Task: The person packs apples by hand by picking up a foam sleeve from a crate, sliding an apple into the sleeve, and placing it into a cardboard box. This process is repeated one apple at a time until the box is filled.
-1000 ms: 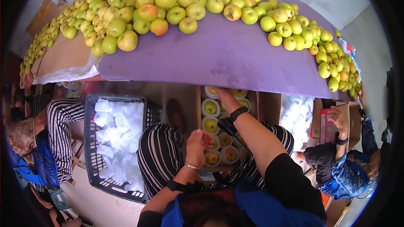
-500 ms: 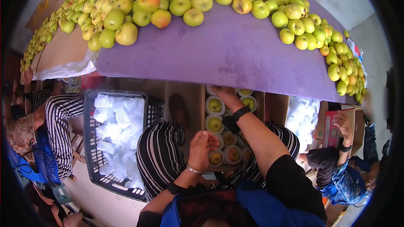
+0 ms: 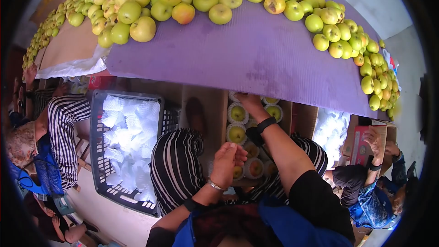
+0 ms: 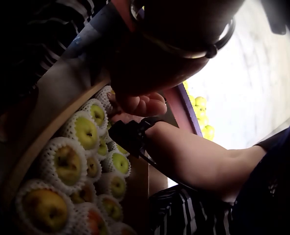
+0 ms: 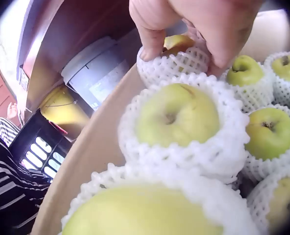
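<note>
My right hand (image 5: 198,24) grips an apple (image 5: 178,45) wrapped in a white foam net, down in the far corner of a cardboard box (image 5: 108,115). Its thumb and fingers are at the sides of the net. Rows of green-yellow apples in foam nets fill the box; one netted apple (image 5: 179,115) sits right beside the held one. In the head view the right hand (image 3: 249,103) reaches in under the table's edge. My left hand (image 3: 227,158) hovers over the near part of the box, fingers loosely bent, holding nothing.
A purple-covered table (image 3: 201,59) bears heaps of loose apples (image 3: 141,28). Left of my legs stands a black crate (image 3: 95,142) of white foam nets (image 3: 128,142). More foam nets (image 3: 330,128) lie at right. Beyond the box stands a white bucket (image 5: 93,68). Other people sit on both sides.
The head view has shifted, so the table and box appear slightly moved. My left hand has moved a little right over the box. The right hand stays at the box's far corner.
</note>
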A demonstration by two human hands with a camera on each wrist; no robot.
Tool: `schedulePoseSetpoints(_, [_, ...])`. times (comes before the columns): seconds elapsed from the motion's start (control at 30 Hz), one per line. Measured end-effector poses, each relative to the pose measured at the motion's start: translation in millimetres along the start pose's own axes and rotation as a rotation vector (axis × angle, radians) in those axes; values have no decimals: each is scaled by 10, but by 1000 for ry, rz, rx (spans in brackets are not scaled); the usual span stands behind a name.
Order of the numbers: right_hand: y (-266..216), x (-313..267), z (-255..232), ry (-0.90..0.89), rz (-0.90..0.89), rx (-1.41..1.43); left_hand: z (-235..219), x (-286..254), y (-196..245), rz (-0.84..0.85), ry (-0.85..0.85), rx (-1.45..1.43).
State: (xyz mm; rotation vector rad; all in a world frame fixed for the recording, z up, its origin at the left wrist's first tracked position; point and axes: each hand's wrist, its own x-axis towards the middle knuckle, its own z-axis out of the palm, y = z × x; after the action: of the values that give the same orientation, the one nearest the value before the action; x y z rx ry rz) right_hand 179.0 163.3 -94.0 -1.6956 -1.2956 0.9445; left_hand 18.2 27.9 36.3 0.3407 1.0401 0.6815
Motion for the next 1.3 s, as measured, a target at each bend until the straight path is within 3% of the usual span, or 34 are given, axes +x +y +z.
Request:
schedulePoseSetpoints(0.1, [-31, -38, -58, -21, 105, 9, -11, -13, -7, 10, -11, -6])
schedulePoseSetpoints(0.2, [-168, -83, -123, -7, -13, 8, 0, -23, 2, 5, 3, -28])
schedulePoseSetpoints(0.33, [-390, -190, -237, -27, 11, -25, -24, -19, -22, 15, -42, -9])
schedulePoseSetpoints(0.43, [-387, -237, -304, 35, 1, -168, -12, -73, 72, 77, -178, 104])
schedulePoseSetpoints(0.5, [-473, -297, -412, -187, 71, -449, 53, -199, 238, 301, -320, 145])
schedulePoseSetpoints(0.53, [-561, -364, -495, -161, 65, -456, 104, -319, 367, 330, -339, 126])
schedulePoseSetpoints(0.6, [-974, -661, -697, -412, 75, -516, 100, -608, 673, 354, -526, 90])
schedulePoseSetpoints(0.67, [-1195, -1004, -837, -461, -88, -524, 56, -1016, 988, 421, -704, 116])
schedulePoseSetpoints(0.7, [-1352, -1225, -930, -481, -103, -371, 91, -1250, 1143, 489, -778, 140])
schedulePoseSetpoints(0.77, [-1387, -1616, -1013, -485, -126, -224, 338, -1680, 1427, 823, -940, 321])
schedulePoseSetpoints(0.83, [-1176, -1884, -989, -573, -50, -29, 622, -2210, 1512, 988, -930, 426])
schedulePoseSetpoints(0.93, [-897, -2107, -882, -558, 59, -39, 794, -2811, 1459, 944, -817, 421])
schedulePoseSetpoints(1.0, [-788, -2155, -792, -552, 150, 0, 788, -2895, 1448, 940, -898, 455])
schedulePoseSetpoints(1.07, [-700, -2127, -723, -426, 75, -212, 728, -2948, 1453, 950, -1023, 471])
schedulePoseSetpoints(1.17, [-691, -2089, -749, -345, 83, -191, 634, -3063, 1463, 933, -1166, 465])
schedulePoseSetpoints(1.3, [-681, -2094, -796, -317, 16, -395, 649, -3170, 1339, 902, -1227, 515])
